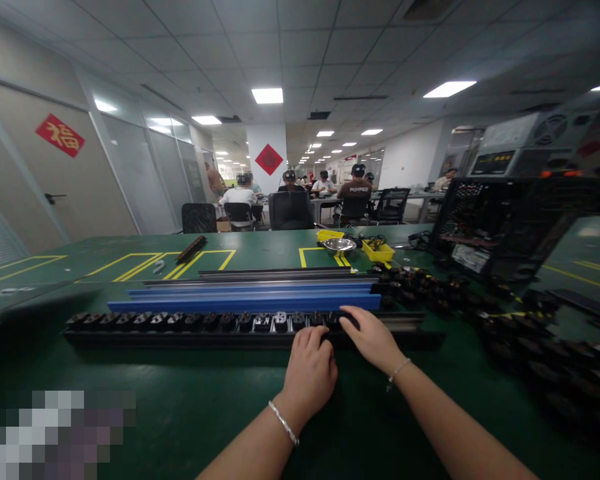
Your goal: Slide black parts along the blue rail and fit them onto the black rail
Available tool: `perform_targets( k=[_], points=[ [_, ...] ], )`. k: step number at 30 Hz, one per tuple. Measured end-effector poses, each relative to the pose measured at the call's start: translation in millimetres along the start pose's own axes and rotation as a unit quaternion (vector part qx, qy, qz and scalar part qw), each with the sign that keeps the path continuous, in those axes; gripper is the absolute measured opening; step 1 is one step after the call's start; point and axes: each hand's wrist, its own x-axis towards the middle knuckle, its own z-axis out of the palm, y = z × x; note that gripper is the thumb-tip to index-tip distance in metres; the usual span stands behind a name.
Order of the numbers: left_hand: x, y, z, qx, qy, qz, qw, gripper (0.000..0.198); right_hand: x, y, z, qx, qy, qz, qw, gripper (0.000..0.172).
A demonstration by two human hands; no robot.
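Note:
A long black rail point(190, 340) lies across the green table in front of me, with a row of socket modules point(229, 321) set along it. Most modules are black; a couple near the middle look paler. My left hand point(311, 367) has its fingers curled over the rail's near edge, by the right end of the row. Just to the right, my right hand point(373, 337) reaches over the rail, its bent fingers on a dark socket module at the end of the row. The fingertips partly hide that module. Beyond the hands, the rail's channel continues rightward.
Blue rails point(245, 303) and other dark strips lie behind the black rail. Loose black modules point(540, 360) are heaped at the right, near an open computer case point(485, 227). A metal bowl point(340, 245) and a yellow bin point(378, 251) stand farther back. Several people sit beyond.

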Motion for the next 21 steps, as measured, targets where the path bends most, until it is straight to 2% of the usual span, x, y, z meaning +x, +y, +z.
perform_targets(
  k=[3,7,11,21],
  points=[
    [-0.5,-0.3,3.0,-0.002,0.010,0.003,1.000,0.013,-1.6,-9.9,6.8,-0.041,-0.021,0.005,0.999,0.035],
    [-0.2,-1.4,5.5,-0.014,0.022,0.001,1.000,0.013,-2.0,-19.6,10.0,-0.086,-0.005,0.032,0.996,0.038],
    [0.2,-1.5,5.5,-0.023,0.027,-0.007,0.999,0.015,-4.7,-27.9,16.6,-0.107,0.021,0.056,0.992,0.034],
    [-0.9,-0.2,4.9,-0.009,0.020,-0.009,1.000,0.017,-5.8,-25.7,23.7,-0.112,0.063,0.051,0.990,0.031]
  ],
)
